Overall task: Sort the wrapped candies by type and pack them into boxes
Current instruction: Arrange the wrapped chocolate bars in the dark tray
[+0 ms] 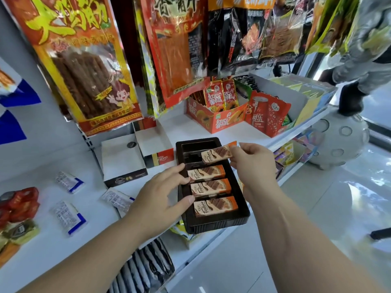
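— So, nearest first: how are the arms lying?
— Both bare forearms are reaching in from the bottom edge, the left from seven o'clock and the right from five. The left hand is stretching toward one o'clock, fingers spread and nearly straight, gripping nothing. Its fingertips are touching the left rim of the black tray and the ends of the seated bars.
— And the right?
— The right hand is hovering by the tray's far right corner. Its thumb and fingers are pinching the right end of one chocolate bar, which is hanging tilted over the far slots.
— What is sitting inside the tray?
— Three seated bars are lying side by side in the near slots. Each is wearing a cream, brown and orange wrapper with a cursive word looking like "Fodber", though I cannot read it surely.
— Farther out?
— At nine o'clock from the tray, white-and-blue sachets and red wrapped candies are lying on the white shelf. At eleven, an open white box is standing beside a smaller box showing what looks like "Tileo". At one o'clock an orange carton is holding red packets. Big snack bags printed in Chinese characters are hanging above.
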### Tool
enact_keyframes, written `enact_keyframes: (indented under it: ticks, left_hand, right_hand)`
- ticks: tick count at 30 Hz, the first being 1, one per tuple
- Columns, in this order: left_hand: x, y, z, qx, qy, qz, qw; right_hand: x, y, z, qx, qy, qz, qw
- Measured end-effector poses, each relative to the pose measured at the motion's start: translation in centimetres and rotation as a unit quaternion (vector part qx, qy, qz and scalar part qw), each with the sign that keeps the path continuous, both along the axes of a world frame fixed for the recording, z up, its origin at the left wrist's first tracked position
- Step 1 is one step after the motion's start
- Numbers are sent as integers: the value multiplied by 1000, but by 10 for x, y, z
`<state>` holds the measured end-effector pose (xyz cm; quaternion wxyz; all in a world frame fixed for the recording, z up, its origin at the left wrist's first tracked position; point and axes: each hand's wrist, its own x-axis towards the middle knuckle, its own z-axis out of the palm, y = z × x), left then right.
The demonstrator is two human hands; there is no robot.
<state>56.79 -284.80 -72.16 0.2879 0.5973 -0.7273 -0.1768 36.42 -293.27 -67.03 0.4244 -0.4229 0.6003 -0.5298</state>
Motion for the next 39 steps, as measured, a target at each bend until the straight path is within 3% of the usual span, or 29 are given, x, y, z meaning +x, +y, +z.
enact_keyframes:
  ticks: [4,11,17,25,28,30,35,39]
  left_hand:
    - [0,1,0,-7,7,-13,1000]
    - [1,0,-2,-15,10,-10,1000]
    - [0,1,1,-12,19,-4,1000]
    - [0,6,11,23,22,-37,999]
    - [-1,8,13,27,5,-62,998]
    - [-2,7,11,14,1,-50,999]
    - [-2,4,4,-10,5,7,1000]
    - [-4,3,3,-36,9,49,998]
  right_hand:
    - [6,-11,-5,10,48,-23,999]
    - [8,-13,-10,-2,233,-21,972]
    - [12,-6,-12,3,343,54,938]
    - [4,-5,-12,-5,369,115,922]
    - [-1,-2,-6,-8,327,123,937]
    - [-5,0,-4,-6,283,127,951]
    - [-9,7,-5,-4,301,145,942]
    - [-13,9,-10,6,263,170,950]
